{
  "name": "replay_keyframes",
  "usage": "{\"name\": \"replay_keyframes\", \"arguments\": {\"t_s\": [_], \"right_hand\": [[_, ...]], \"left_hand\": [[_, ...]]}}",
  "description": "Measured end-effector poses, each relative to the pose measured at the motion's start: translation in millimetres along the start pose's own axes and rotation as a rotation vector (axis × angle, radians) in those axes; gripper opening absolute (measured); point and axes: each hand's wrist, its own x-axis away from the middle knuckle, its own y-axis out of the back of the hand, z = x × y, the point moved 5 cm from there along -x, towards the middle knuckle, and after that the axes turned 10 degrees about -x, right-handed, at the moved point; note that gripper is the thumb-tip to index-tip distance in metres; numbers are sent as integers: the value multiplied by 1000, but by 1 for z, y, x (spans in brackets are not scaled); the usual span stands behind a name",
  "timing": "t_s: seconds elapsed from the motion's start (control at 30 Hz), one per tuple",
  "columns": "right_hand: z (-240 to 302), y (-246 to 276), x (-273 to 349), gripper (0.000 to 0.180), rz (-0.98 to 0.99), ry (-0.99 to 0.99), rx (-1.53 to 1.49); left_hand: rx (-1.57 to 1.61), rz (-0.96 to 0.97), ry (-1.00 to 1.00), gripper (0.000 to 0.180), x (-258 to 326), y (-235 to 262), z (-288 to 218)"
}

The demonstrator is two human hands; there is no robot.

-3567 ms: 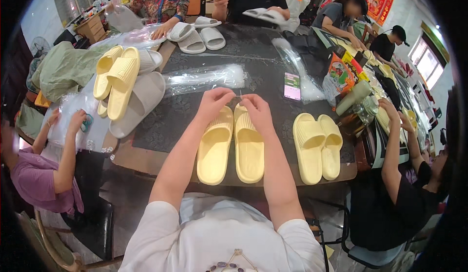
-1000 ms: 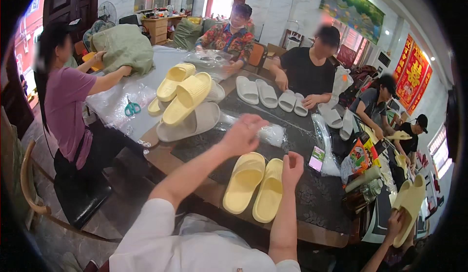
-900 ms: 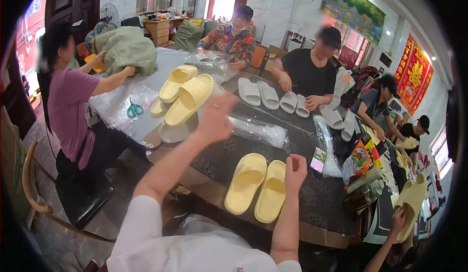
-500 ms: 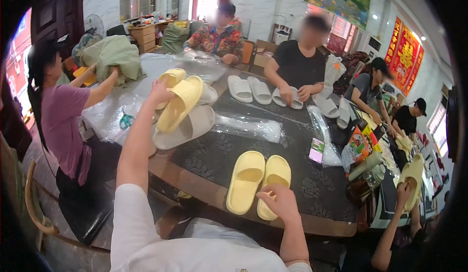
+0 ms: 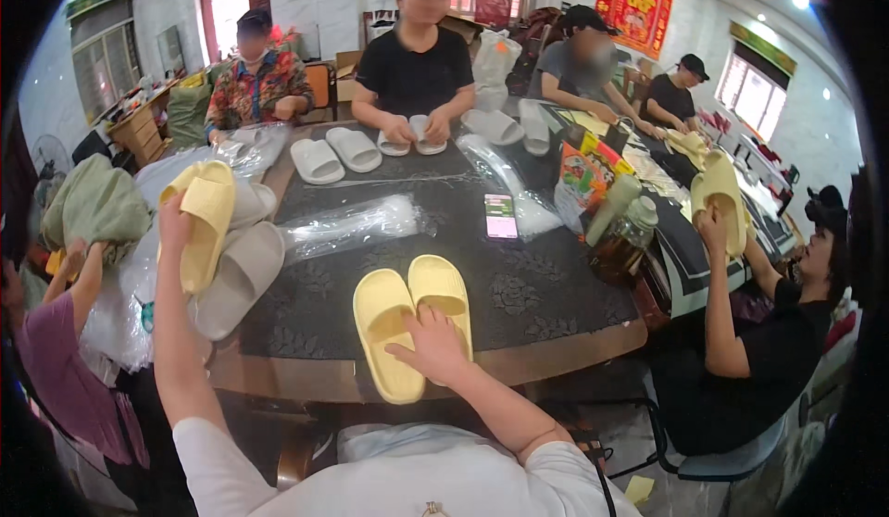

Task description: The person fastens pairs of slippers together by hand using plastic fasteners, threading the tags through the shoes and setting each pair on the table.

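Raised at the left, my left hand (image 5: 174,228) is closed on a pair of yellow slide slippers (image 5: 208,209), one overlapping the other. Below them lies a grey slide slipper (image 5: 243,274), with another light grey slipper (image 5: 252,202) behind it. At the near edge of the table, a second pair of yellow slide slippers (image 5: 387,366) sits side by side, toes pointing away. My right hand (image 5: 435,348) reaches over this pair, its fingers on the right slipper and its thumb spread toward the left one. The palm side is hidden.
Clear plastic bags (image 5: 356,225) lie on the dark table cover (image 5: 306,318), with a phone (image 5: 500,216) farther right. A glass jar (image 5: 634,230) and a snack bag (image 5: 583,179) stand at the right. Across the table a person (image 5: 412,72) handles light slippers; another person (image 5: 727,239) at right holds a yellow one.
The view has turned right, shifting the table leftward. My right hand has moved from the right slipper's heel farther forward over the pair. My left hand still holds its yellow slippers.
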Motion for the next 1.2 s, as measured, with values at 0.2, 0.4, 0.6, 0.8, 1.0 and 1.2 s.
{"name": "replay_keyframes", "arguments": {"t_s": [0.2,0.4,0.6,0.8,1.0,1.2], "right_hand": [[-49,63,35,49,-75,-94,-33],[-138,135,69,51,-225,-346,-124],[-200,172,70,52,-277,-522,-79],[-176,174,74,42,-263,-561,-26],[-79,174,88,39,-461,-205,-23],[-34,112,46,50,-94,38,-234]], "left_hand": [[-15,-215,-50,42,16,72,-99],[428,297,78,44,118,46,-215],[274,617,-159,49,205,-4,-310],[91,501,-133,60,225,-43,-350],[39,676,-294,81,233,-63,-353],[110,621,-364,77,227,-36,-324]]}}
